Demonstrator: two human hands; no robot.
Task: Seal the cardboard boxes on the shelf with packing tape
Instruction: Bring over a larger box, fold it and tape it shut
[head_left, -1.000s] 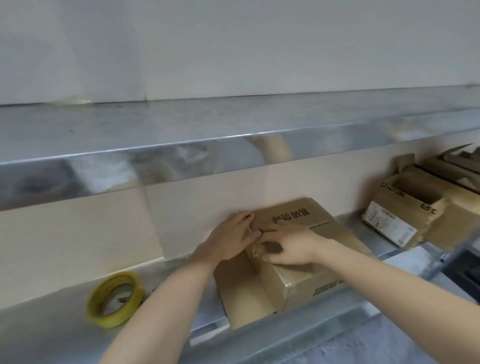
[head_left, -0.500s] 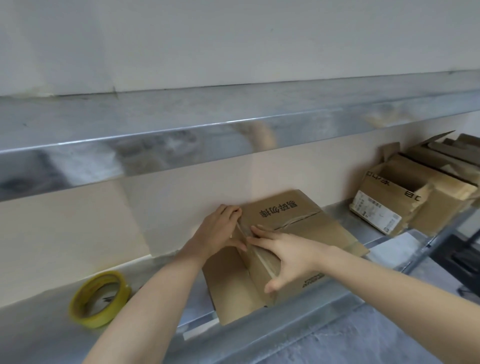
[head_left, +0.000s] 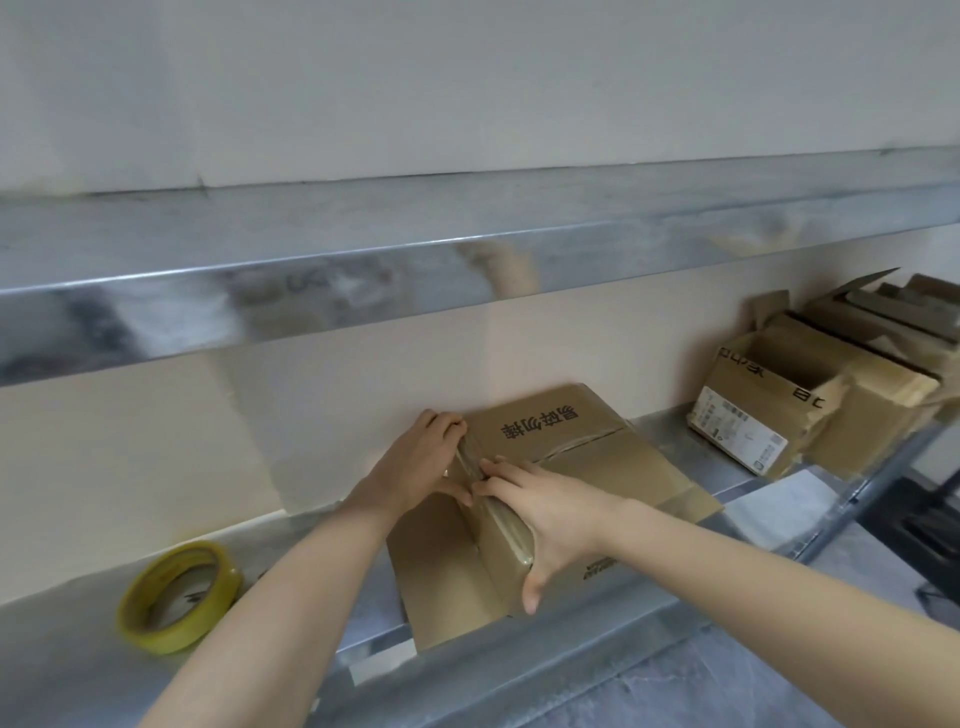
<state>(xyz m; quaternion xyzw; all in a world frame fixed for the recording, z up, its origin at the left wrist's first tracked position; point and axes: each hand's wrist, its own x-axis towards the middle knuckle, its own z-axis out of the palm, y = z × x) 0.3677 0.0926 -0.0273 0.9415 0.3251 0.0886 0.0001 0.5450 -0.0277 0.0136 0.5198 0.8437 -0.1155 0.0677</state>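
Observation:
A brown cardboard box (head_left: 582, 447) with black printed characters lies on the metal shelf (head_left: 78, 654), its top flaps closed and one side flap (head_left: 441, 566) lying flat on the shelf to the left. Clear tape runs over the box's left top edge. My left hand (head_left: 421, 462) presses against the box's left side near the back. My right hand (head_left: 540, 514) lies flat over the taped edge, fingers spread, thumb down the front corner. A yellow roll of packing tape (head_left: 174, 597) stands on the shelf to the left, apart from both hands.
Several open cardboard boxes (head_left: 769, 415) sit at the right end of the shelf, one with a white label. A second metal shelf (head_left: 363, 260) overhangs just above. A wall stands close behind the box. Grey floor shows below right.
My right hand slid from the box top down along the left edge to the front corner, smoothing the tape. My left hand stayed at the box's left side. The view shifted slightly.

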